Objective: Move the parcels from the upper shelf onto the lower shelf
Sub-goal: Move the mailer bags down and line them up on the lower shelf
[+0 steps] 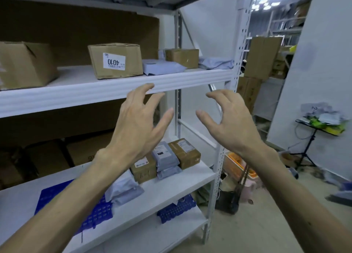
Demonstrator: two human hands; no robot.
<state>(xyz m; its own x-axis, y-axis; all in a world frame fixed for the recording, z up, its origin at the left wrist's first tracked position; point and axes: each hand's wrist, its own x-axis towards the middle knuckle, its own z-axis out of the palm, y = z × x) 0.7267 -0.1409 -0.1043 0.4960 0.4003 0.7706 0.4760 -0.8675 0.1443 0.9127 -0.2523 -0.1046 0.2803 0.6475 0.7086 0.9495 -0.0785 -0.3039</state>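
Note:
On the upper shelf (pixel 114 92) stand a cardboard box labelled 4010 (pixel 116 61), a grey mailer bag (pixel 162 67), a smaller brown box (pixel 182 58), another grey bag (pixel 217 63) and a large box (pixel 24 64) at the left. The lower shelf (pixel 171 184) holds brown parcels (pixel 185 153) and grey bags (pixel 164 155) in a group. My left hand (pixel 139 119) and my right hand (pixel 226 119) hover empty in front of the upper shelf's edge, fingers spread and slightly bent, palms facing each other.
A white upright post (pixel 228 119) bounds the rack on the right. Blue sheets (pixel 91 212) lie on the lower shelf. Stacked cartons (pixel 261 60), an orange basket (pixel 240 167) and a stand with a tray (pixel 320 125) are on the floor at the right.

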